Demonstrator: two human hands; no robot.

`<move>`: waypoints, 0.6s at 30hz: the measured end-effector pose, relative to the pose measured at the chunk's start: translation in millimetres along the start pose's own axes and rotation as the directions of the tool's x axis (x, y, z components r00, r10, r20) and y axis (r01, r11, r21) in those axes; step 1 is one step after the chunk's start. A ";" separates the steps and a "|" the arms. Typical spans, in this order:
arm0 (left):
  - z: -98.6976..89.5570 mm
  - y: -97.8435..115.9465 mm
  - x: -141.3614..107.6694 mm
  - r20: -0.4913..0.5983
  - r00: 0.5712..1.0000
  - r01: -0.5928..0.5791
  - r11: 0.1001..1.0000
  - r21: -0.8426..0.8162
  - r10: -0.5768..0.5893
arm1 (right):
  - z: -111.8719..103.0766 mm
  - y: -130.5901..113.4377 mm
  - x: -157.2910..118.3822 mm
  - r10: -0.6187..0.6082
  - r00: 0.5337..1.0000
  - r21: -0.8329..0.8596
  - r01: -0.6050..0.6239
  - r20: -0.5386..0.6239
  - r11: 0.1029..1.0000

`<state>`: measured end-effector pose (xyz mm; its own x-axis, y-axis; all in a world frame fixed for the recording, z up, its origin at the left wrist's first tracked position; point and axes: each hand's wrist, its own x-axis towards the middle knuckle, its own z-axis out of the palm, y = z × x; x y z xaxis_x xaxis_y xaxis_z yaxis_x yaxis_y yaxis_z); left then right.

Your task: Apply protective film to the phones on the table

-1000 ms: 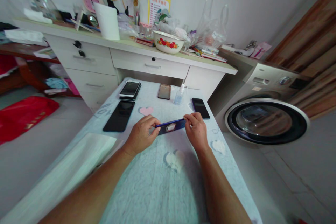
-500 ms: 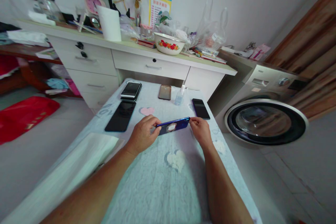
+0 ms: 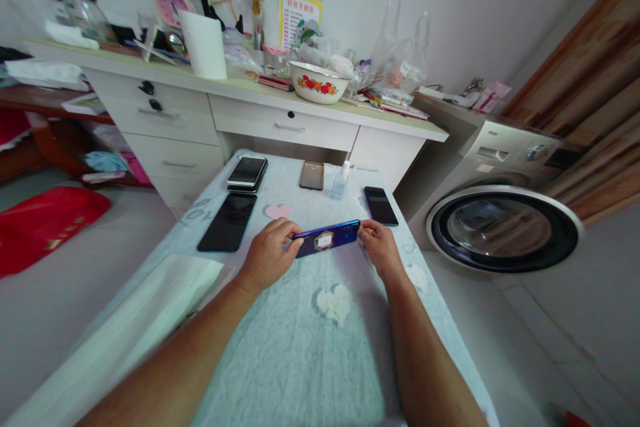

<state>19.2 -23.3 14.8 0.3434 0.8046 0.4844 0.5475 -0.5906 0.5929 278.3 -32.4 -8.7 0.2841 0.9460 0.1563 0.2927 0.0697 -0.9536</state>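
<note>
A blue smartphone (image 3: 337,235) is held sideways above the table, its back with a pale sticker or ring mount facing me. My left hand (image 3: 270,250) pinches its left end between thumb and fingers. At the opposite end, my right hand (image 3: 381,245) grips the corner with closed fingers. To the left lies a large black phone (image 3: 228,221), and behind it a stack of phones (image 3: 247,172). Another dark phone (image 3: 381,205) rests beyond my right hand. A clear spray bottle (image 3: 341,181) stands near a brownish phone case (image 3: 312,175) at the far side.
The table wears a pale cloth (image 3: 300,360) with heart prints. White folded material (image 3: 150,307) lies along its left edge. Behind stands a white desk (image 3: 170,137) bearing a flowered bowl (image 3: 319,83) and a paper roll (image 3: 204,47). A washing machine (image 3: 500,153) is on the right.
The phone's back is turned slightly more toward me. Both hands keep their hold at its ends, and the whole view has shifted a little.
</note>
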 end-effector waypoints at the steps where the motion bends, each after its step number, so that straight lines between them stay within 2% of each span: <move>1: 0.2 -0.3 -0.3 -0.002 1.000 0.000 1.000 0.002 0.000 | 0.3 -0.8 0.0 0.002 1.000 0.018 -0.001 -0.005 1.000; 7: 0.7 -1.1 -1.7 -0.001 1.000 -0.012 1.000 0.008 0.012 | 2.0 -7.3 -1.2 -0.017 0.998 0.050 0.020 -0.059 0.999; 11: 0.8 0.6 -1.5 -0.022 0.999 -0.025 1.000 0.018 0.026 | -1.2 -17.9 -4.1 -0.121 0.986 0.040 0.126 -0.112 0.991; 14: 3.0 1.1 -2.1 -0.041 0.999 -0.034 0.998 0.045 0.036 | -4.3 -30.7 -7.8 -0.255 0.956 -0.047 0.251 -0.144 0.967; 18: 9.2 -0.8 -2.8 -0.047 0.998 -0.031 0.996 0.084 0.035 | -4.6 -50.7 -15.2 -0.451 0.872 -0.208 0.413 -0.189 0.887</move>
<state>24.9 -24.5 7.1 0.3262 0.7797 0.5345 0.5990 -0.6079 0.5211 263.3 -51.8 38.5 0.2887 0.7338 0.6149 0.5665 0.3869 -0.7276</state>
